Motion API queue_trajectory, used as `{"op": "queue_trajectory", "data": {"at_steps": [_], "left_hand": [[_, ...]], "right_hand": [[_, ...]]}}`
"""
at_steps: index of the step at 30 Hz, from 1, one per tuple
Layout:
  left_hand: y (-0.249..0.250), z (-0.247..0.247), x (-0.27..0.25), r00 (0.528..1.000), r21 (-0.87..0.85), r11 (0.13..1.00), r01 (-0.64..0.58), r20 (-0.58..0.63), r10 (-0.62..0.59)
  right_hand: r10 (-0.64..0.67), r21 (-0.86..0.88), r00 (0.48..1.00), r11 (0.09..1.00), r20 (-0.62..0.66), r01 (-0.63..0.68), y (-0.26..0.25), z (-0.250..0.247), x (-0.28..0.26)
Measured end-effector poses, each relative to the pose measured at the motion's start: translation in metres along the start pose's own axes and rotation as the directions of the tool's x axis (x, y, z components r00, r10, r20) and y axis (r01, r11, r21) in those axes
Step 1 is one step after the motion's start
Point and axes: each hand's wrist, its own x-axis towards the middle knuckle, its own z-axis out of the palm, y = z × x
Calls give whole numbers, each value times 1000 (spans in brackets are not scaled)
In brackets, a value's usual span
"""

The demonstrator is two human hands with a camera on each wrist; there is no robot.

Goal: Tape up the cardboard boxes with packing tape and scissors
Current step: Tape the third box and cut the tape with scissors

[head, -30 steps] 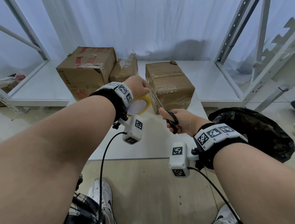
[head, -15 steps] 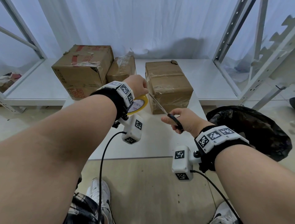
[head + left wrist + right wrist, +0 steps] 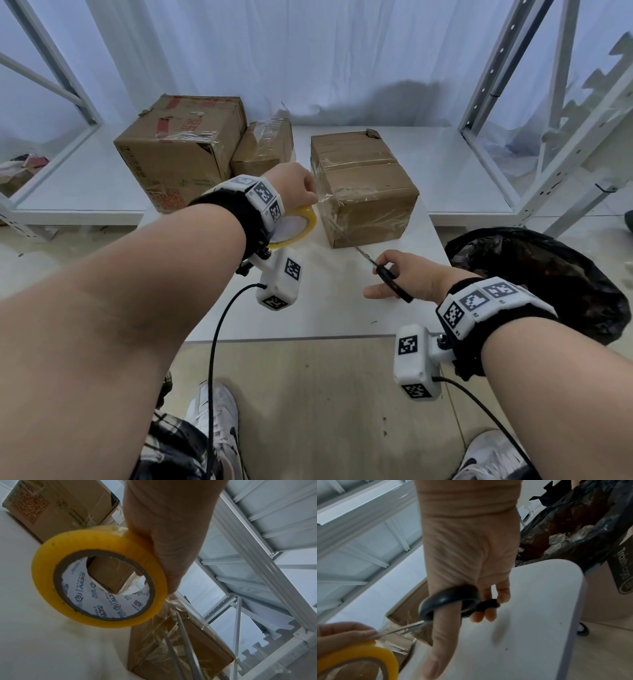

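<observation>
Head view: left hand [image 3: 294, 186] grips tape roll [image 3: 296, 228]; right hand [image 3: 407, 279] holds scissors [image 3: 390, 275].

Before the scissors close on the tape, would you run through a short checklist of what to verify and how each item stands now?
1. Roll secured: the left hand grips the yellow tape roll. Ok.
2. Tape strip stretched between roll and the near box: clear film spans the gap. Ok.
3. Scissors held ready: the right hand has its fingers through the black handles. Ok.
4. Blades open around the strip: two blades show apart in the left wrist view. Ok.
5. Left fingers clear of the blade tips: very close. Cannot tell.
</observation>
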Motion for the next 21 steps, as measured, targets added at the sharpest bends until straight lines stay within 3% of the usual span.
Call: {"op": "queue_trajectory", "data": {"at_steps": [8, 13, 18, 21], "left_hand": [[7, -1, -1, 1000, 46, 999, -7, 4, 7], [-1, -2, -4, 998, 30, 999, -14, 61, 12], [-1, -2, -18, 972, -78, 994, -70, 221, 86], [3, -2, -27, 951, -60, 993, -103, 287, 116]], "right_hand": [[10, -236, 999, 972, 36, -1, 15, 1, -8], [123, -525, 992, 846, 21, -94, 23, -5, -12], [61, -816, 998, 575, -24, -55, 11, -6, -9], [41, -810, 999, 585, -32, -50, 8, -2, -10]]}}
